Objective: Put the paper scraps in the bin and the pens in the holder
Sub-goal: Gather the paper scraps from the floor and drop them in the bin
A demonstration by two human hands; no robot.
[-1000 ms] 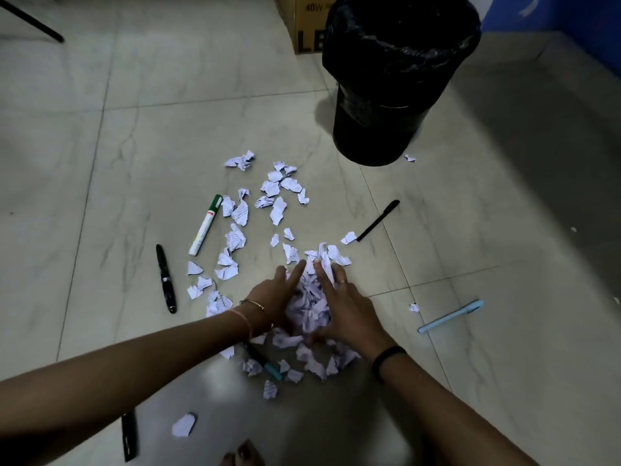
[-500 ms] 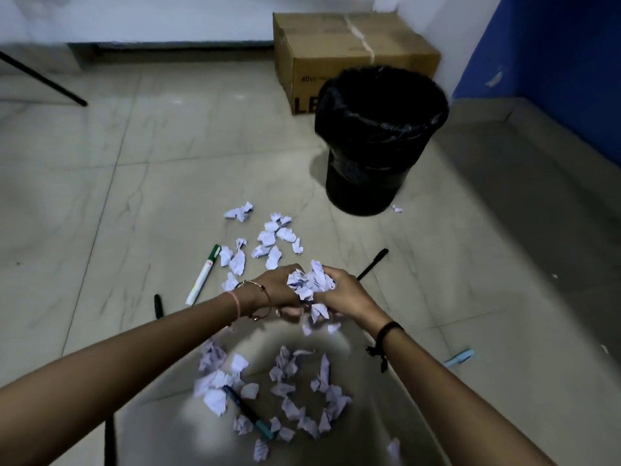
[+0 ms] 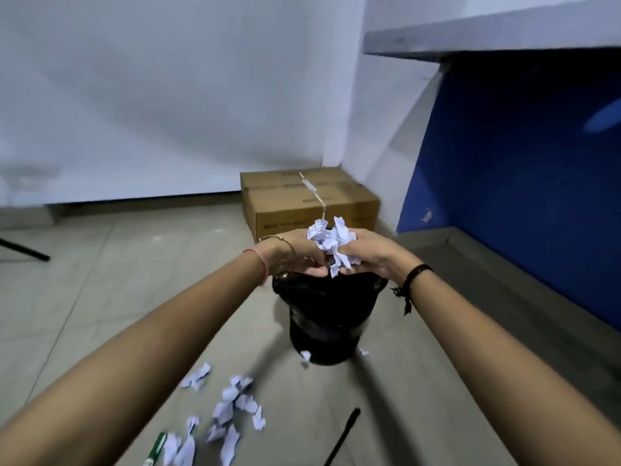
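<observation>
1. A bunch of paper scraps [image 3: 331,242] is cupped between the left hand [image 3: 295,255] and right hand [image 3: 366,252], centre of frame, directly above the mouth of the black bin [image 3: 324,317].
2. Grip: both hands are closed around the bunch, palms pressed inward; pieces are seen sticking out at the top and poking through at the bottom betw. the fingers.
3. More scraps [image 3: 232,408] are left on the floor [image 3: 111,297], lower centre-left; two small bits lie at the bin's base.
4. A green marker [image 3: 156,447] is cut off by the bottom edge, lower left; a black pen [image 3: 342,437] lies lower centre-right. No holder is visible.
5. Handling, as judged: scraps are v. light, soft, crumpled, w/ no weight to keep them together, so they are easily lost through finger gaps or blown off course. Best scooped from below & squeezed from both sides, not pinched.
6. Release is best made low over the opening, hands parted slowly, so strays are kept inside the rim.
7. A cardboard box [image 3: 309,200] is seen behind the bin, against the wall.
</observation>
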